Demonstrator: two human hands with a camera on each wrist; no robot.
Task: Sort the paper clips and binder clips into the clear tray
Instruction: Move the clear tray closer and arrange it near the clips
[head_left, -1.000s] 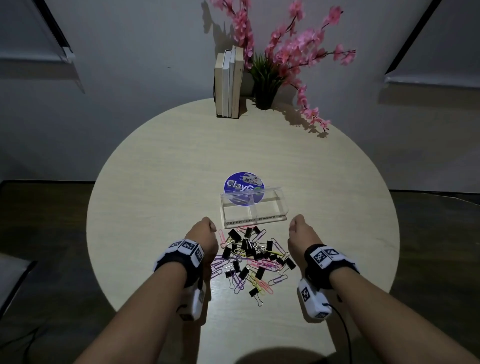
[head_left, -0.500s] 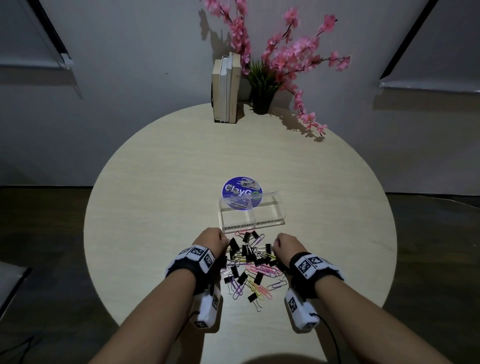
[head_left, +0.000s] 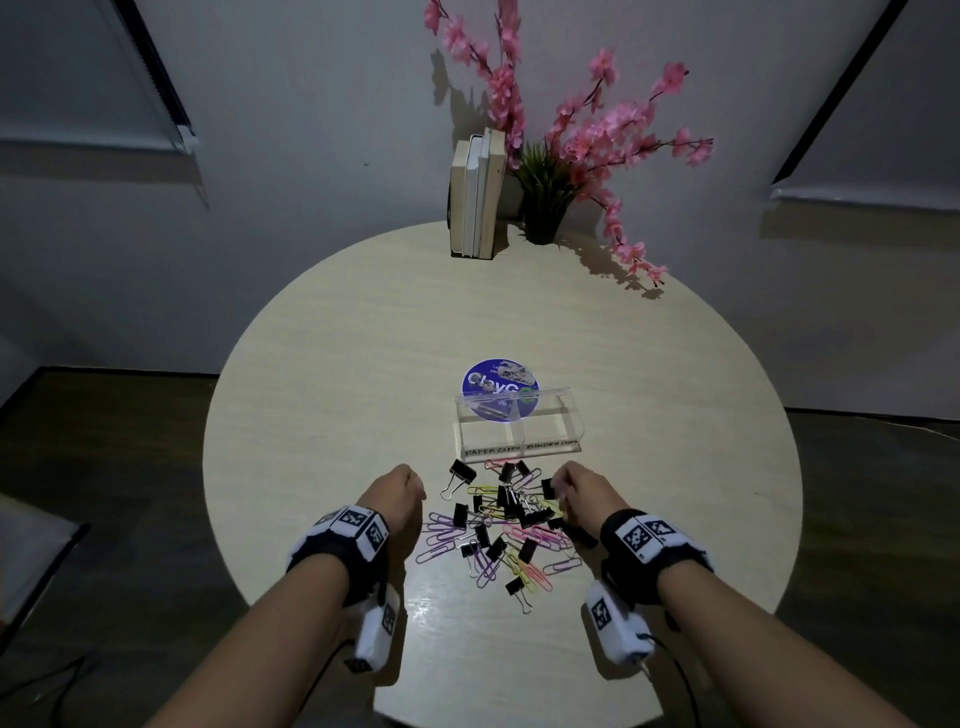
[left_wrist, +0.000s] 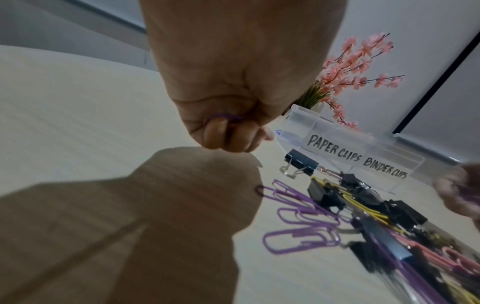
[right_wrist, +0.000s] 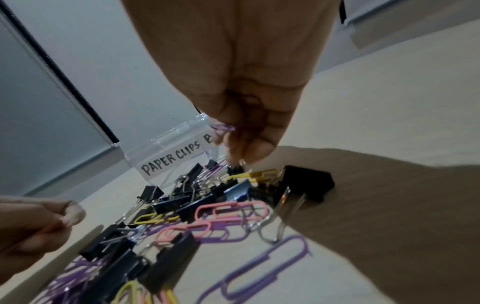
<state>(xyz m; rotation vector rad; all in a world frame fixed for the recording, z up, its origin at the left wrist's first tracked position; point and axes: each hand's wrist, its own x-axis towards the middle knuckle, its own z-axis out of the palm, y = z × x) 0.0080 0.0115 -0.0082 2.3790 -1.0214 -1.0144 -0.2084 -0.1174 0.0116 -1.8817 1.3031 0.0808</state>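
Head view shows the mixed pile of paper clips (head_left: 447, 525) and black binder clips (head_left: 462, 470) lying on the round table (head_left: 332, 364), just before the clear tray (head_left: 519, 451), whose two compartments are labelled PAPER CLIPS and BINDER CLIPS and look empty. The left hand (head_left: 393, 493) has its fingers curled around a purple paper clip (left_wrist: 226, 118), and the right hand (head_left: 582, 493) pinches another purple paper clip (right_wrist: 223, 127) between the fingertips. I judge the paper clips very light, thin and smooth, so they slip easily and hook into each other; best is to pinch one by its rounded end. The binder clips seem heavier and stiff, and are better taken by the black body or the wire handles, which may be tangled with neighbours.
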